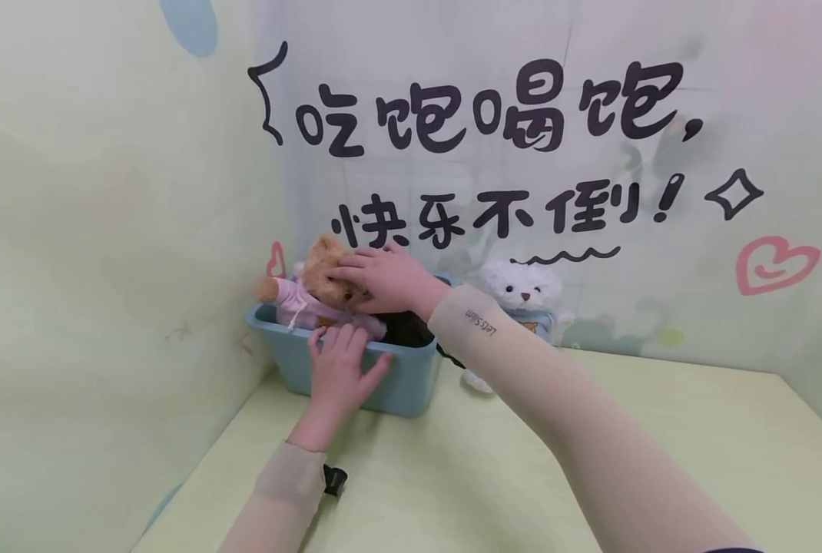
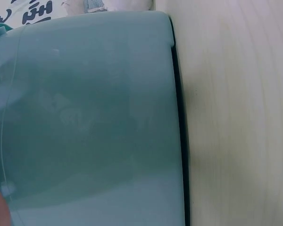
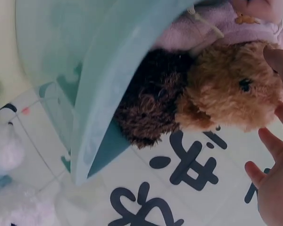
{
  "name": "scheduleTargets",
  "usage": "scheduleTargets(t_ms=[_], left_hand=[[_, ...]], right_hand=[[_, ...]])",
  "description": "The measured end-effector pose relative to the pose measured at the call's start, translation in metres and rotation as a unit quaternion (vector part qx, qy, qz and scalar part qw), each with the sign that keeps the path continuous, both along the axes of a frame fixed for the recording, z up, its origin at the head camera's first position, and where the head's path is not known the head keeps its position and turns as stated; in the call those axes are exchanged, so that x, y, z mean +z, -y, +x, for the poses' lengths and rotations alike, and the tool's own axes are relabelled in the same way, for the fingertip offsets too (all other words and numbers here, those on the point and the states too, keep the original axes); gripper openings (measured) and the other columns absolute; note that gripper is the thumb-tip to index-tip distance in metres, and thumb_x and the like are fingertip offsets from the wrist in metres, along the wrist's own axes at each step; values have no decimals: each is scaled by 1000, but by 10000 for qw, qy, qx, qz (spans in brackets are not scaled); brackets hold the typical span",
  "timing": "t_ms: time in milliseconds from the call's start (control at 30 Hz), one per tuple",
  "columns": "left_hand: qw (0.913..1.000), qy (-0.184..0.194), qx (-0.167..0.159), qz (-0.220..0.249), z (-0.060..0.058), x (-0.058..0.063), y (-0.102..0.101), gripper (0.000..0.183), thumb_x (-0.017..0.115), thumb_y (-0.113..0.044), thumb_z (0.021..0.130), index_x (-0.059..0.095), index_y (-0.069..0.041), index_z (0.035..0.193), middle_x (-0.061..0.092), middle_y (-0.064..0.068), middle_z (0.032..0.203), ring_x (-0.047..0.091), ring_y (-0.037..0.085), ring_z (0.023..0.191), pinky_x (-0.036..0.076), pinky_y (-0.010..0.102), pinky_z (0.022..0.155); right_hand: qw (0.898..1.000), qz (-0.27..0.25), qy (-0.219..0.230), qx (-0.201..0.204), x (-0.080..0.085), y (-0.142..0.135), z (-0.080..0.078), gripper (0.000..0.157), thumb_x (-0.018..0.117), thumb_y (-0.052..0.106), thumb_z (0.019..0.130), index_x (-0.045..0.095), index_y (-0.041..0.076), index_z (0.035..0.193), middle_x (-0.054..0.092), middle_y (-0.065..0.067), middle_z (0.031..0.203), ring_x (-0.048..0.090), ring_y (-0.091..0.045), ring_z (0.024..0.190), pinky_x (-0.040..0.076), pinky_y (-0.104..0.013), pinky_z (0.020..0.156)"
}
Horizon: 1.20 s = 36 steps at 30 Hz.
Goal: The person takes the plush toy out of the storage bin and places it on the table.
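A light-brown teddy bear (image 1: 323,265) in a pink hoodie lies tilted in the top of a blue plastic bin (image 1: 400,384). My right hand (image 1: 393,280) rests on the bear's head from the right; in the right wrist view its fingers (image 3: 272,141) are spread beside the furry head. My left hand (image 1: 342,369) lies over the bin's front rim, fingertips at the bear's pink clothing. Beneath the bear, dark-brown curly plush (image 3: 153,101) fills part of the bin. The left wrist view shows mostly the bin's wall (image 2: 94,117).
A white teddy bear (image 1: 518,286) in a blue top sits right of the bin, partly behind my right forearm. The bin stands at the back left of the pale table (image 1: 494,468), close to the left wall (image 1: 120,269). Behind runs a wall (image 1: 660,292) with large black lettering.
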<state>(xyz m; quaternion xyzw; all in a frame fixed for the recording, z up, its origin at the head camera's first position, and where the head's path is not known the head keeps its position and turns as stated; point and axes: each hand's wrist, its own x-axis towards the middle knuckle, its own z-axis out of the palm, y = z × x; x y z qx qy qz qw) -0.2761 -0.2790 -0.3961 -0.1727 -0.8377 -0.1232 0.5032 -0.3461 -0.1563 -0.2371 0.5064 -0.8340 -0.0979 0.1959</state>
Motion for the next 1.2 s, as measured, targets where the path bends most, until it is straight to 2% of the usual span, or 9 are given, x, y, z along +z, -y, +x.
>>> scheduleTargets(t_ms=[233,367,500,633,733,833,933,1033,1200], left_hand=[[10000,-3,-52,-58,1,2,3,54,40,-57,95,58,-7,89,58,10,88,50,34,89,24,58,93],[10000,13,-69,-51,2,0,3,49,43,-53,93,58,-6,88,58,10,87,50,34,88,24,59,92],[9999,75,-31,-63,4,0,3,45,45,-51,92,57,-8,89,56,9,88,48,33,87,23,59,93],[10000,-15,1,-46,4,1,3,46,43,-53,93,57,-9,89,55,8,87,47,32,87,24,58,93],[9999,-133,-28,-53,3,1,0,48,42,-54,94,57,-9,88,56,8,86,49,33,87,25,58,92],[9997,-212,-81,-64,2,-1,-5,47,42,-53,95,57,-9,89,56,8,87,49,32,86,25,58,91],[9997,-193,-135,-21,2,-2,-8,44,45,-51,94,57,-9,89,56,8,87,48,32,86,25,57,91],[9999,-81,-122,34,2,-2,-7,45,45,-52,93,57,-9,90,56,8,87,47,32,86,24,57,92],[9999,-45,-88,99,1,-1,-2,48,46,-54,91,57,-7,89,54,9,85,47,33,85,24,59,92]], right_hand=[[9930,-924,646,-344,-8,18,4,68,65,56,84,43,31,143,44,6,141,49,-18,120,42,-43,90],[9791,-1497,1162,-740,-12,24,4,81,70,56,80,33,32,148,44,-3,133,51,-20,109,45,-43,86],[9631,-1862,1676,-986,-17,25,3,95,72,56,78,20,34,154,34,-12,147,45,-31,125,40,-50,97],[9587,-1973,1867,-842,-19,29,0,104,75,54,76,10,37,155,23,-16,155,30,-38,139,34,-57,103],[9591,-1948,1921,-731,-20,32,-3,110,78,54,72,7,39,154,32,-14,151,36,-35,135,37,-58,98],[9577,-1946,2039,-583,-21,32,-6,110,80,50,71,11,37,154,44,-13,138,51,-29,117,44,-52,88],[9591,-1880,2077,-392,-20,31,-7,104,82,40,72,18,36,153,48,-12,128,55,-24,101,47,-43,77],[9686,-1709,1791,-224,-11,30,-7,98,80,37,74,22,36,153,48,-10,125,53,-20,98,47,-37,73],[9841,-1408,1080,-92,10,26,-3,95,77,47,75,23,35,153,49,-5,119,49,-17,101,45,-35,78]])
